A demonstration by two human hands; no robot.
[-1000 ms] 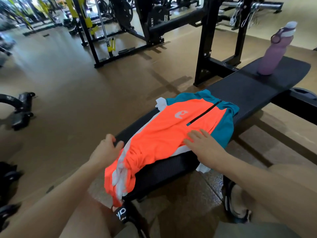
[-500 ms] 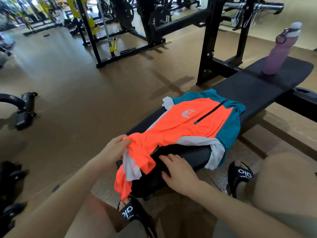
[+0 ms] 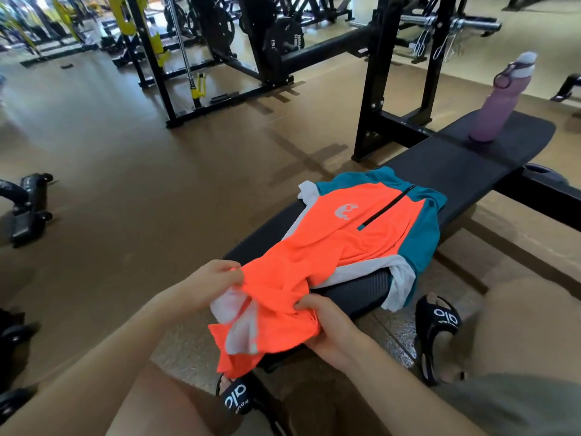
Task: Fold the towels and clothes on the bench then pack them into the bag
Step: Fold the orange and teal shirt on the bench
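Observation:
An orange, teal and white sports shirt [image 3: 361, 234] lies along the black gym bench [image 3: 456, 171], collar end away from me. Its near hem is bunched and hangs off the bench's near end. My left hand [image 3: 210, 281] pinches the left side of that hem. On the other side, my right hand [image 3: 330, 328] grips the bunched orange cloth. No bag or towel is in view.
A purple water bottle [image 3: 500, 102] stands on the bench's far end. A black rack [image 3: 396, 89] rises behind the bench. My feet in black slides [image 3: 438, 322] flank the bench's near end. Black equipment [image 3: 25, 206] lies on the brown floor at left.
My right hand left the shirt's right side, crossed the bench's near end and took hold of the hem. My left hand kept its hold and lifted the hem slightly.

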